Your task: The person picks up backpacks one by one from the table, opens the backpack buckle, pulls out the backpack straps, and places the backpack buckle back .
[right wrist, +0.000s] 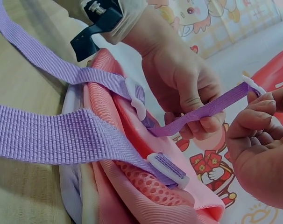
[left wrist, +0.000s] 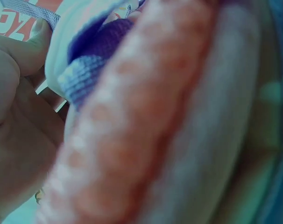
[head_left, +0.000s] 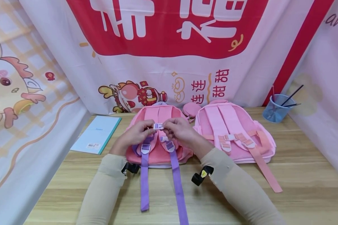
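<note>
Both hands were raised close together over a pink backpack [head_left: 159, 158]. Left hand [head_left: 136, 134]: thumb and fingers pinched a purple chest strap [right wrist: 230, 99] partway along its length. Right hand [head_left: 183, 131]: fingertips pinched the white plastic buckle piece [head_left: 159, 126] at the strap's end.

Lengthwise, that buckle piece ran left to right between the 2 sets of fingertips, so the right hand was the nearer, touching it. Webbing ran almost straight from left thumb to buckle; whether the left fingertips also touched the buckle, I could not tell.

At far left lay a pale blue notebook [head_left: 97, 132], well apart from the left hand. Below the hands, 2 white strap adjusters [head_left: 145, 148] sat on the shoulder straps, and 2 long purple webbing tails [head_left: 145, 187] trailed toward the person across the wooden tabletop [head_left: 208, 209], not crossing the fingers. In the left wrist view, a blurred backpack edge covered much of that hand's work.

Beyond the right hand sat a round pink coin purse [head_left: 191, 110], then a 2nd pink backpack [head_left: 236, 125] just beside, its peach webbing tail [head_left: 266, 172] slanting nearer. Farthest right stood a blue pen cup [head_left: 274, 114] holding pencils [head_left: 288, 97].
</note>
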`<state>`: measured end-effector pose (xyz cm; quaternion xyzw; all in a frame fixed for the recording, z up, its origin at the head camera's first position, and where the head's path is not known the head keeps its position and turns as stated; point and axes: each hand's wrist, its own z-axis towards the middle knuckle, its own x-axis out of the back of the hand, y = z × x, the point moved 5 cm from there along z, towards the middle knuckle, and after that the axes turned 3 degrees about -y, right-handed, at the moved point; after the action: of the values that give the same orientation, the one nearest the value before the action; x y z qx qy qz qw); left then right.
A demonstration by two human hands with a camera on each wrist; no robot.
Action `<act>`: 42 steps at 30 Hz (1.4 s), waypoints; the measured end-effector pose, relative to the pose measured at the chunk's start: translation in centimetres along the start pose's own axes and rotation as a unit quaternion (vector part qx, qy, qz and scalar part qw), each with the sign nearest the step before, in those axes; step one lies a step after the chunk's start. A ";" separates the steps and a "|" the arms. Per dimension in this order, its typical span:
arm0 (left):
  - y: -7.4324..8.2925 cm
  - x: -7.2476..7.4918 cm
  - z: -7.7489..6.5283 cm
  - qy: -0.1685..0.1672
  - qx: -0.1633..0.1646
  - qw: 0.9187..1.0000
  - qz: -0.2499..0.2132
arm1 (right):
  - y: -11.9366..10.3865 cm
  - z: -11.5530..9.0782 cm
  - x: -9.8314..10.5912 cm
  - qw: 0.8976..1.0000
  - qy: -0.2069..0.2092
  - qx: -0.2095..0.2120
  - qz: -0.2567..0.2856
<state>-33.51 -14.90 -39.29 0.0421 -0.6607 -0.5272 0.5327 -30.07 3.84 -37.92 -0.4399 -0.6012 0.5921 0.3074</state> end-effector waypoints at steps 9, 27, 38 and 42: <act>0.3 0.3 -0.7 0.037 0.013 0.999 -0.003 | 0.2 -0.1 -0.3 1.000 -0.002 0.008 -0.002; 3.3 2.4 -2.9 0.129 -0.066 0.989 0.013 | 0.6 -0.2 -0.2 1.000 0.022 -0.007 -0.008; 4.0 2.5 -2.6 0.116 -0.078 0.989 0.038 | 0.6 -0.3 -0.1 0.999 0.001 -0.005 0.035; 4.0 2.5 -2.7 0.123 -0.088 0.988 0.029 | 0.8 -0.4 -0.2 0.996 -0.024 -0.007 0.083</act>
<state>-30.58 -16.44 -35.01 0.0399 -0.5421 -0.5587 0.6264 -29.51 3.72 -38.60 -0.4761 -0.5741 0.6217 0.2393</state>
